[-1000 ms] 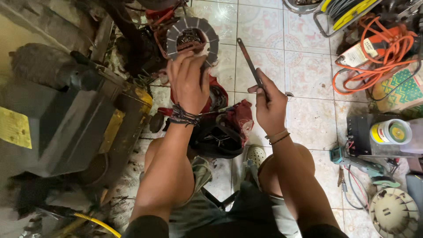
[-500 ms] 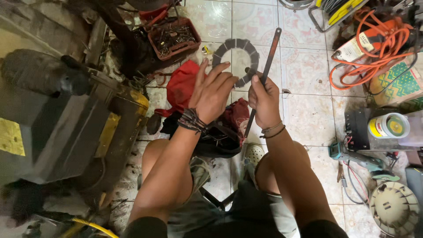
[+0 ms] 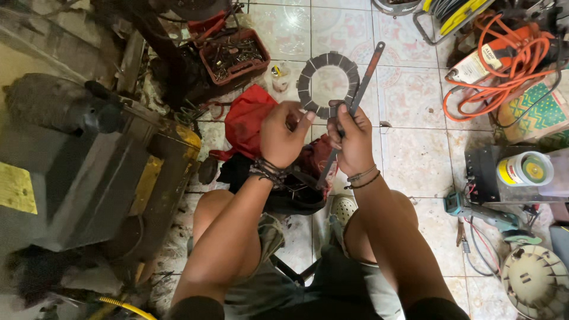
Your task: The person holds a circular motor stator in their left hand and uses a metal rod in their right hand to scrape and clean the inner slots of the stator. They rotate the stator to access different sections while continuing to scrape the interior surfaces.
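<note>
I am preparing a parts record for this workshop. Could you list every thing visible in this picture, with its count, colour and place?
segmented ring disc: 1, grey, held up at top centre
flat metal bar: 1, dark rusty, in right hand, beside the disc
red cloth: 1, red, floor under the hands
tray of small metal parts: 1, red-brown, top centre-left
machine housing: 1, dark grey with yellow, left
extension cable: 1, orange, top right
cable reel: 1, yellow and black, top edge
round tin: 1, yellow and white, right
power tool: 1, teal, right floor
left hand: 1, at the disc
right hand: 1, gripping bar and disc
</note>
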